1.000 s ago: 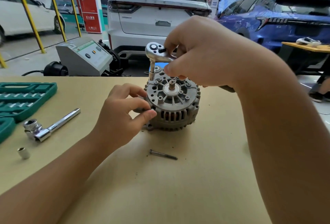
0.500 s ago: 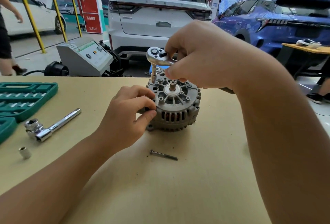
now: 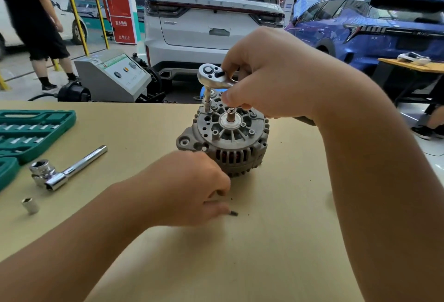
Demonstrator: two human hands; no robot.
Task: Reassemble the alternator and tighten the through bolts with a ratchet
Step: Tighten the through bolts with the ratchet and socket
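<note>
A grey alternator point(image 3: 230, 143) stands on the tan table point(image 3: 276, 241), shaft end up. My right hand point(image 3: 276, 78) grips a chrome ratchet point(image 3: 212, 77) whose socket extension point(image 3: 207, 102) stands upright on a bolt at the housing's far left rim. My left hand point(image 3: 189, 188) is down on the table in front of the alternator, fingers curled over a loose through bolt point(image 3: 232, 212); only the bolt's tip shows past the fingertips. The hand is motion-blurred, so I cannot tell whether it pinches the bolt.
A green socket case point(image 3: 28, 133) lies open at the left edge. Next to it lie a chrome L-handle with a socket point(image 3: 62, 172) and a loose small socket point(image 3: 30, 205). A grey machine point(image 3: 113, 75), parked cars and a standing person point(image 3: 36, 25) are beyond the table.
My left hand has left the alternator's side and dropped to the loose bolt on the table. My right hand still keeps the ratchet on the same bolt. A person walked in at the left.
</note>
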